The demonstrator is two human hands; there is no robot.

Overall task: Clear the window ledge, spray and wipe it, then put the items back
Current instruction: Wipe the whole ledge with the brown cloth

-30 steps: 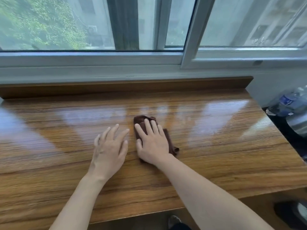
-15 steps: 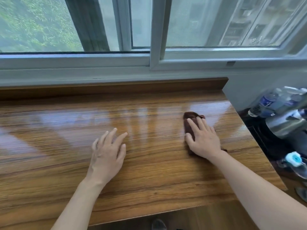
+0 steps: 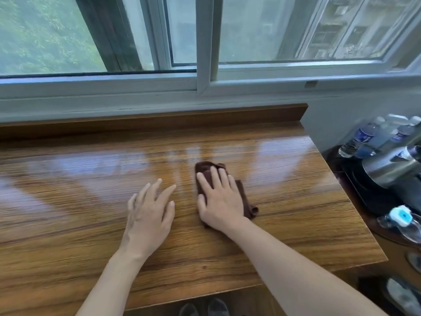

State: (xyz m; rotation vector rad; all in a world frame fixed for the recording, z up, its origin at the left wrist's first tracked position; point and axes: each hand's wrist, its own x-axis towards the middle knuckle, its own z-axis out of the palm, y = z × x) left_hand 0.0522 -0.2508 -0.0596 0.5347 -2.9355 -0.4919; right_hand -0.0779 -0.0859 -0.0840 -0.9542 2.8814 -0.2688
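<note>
The wooden window ledge [image 3: 68,201] is glossy and bare under the sliding window. A dark brown cloth [image 3: 247,201] lies on it right of centre, mostly hidden under my right hand [image 3: 218,199], which presses it flat with straight fingers. My left hand [image 3: 149,213] rests flat on the wood just left of the cloth, fingers spread, holding nothing.
To the right, below the ledge's end, stand several water bottles [image 3: 362,137], a steel kettle [image 3: 391,165] on a dark tray and a bottle with a white-and-blue cap [image 3: 401,216]. A raised wooden lip [image 3: 159,120] runs along the back. My shoes [image 3: 205,307] show below the front edge.
My right hand slid the cloth out to the right end of the ledge and has now come back left, close to my left hand. The left hand stayed planted.
</note>
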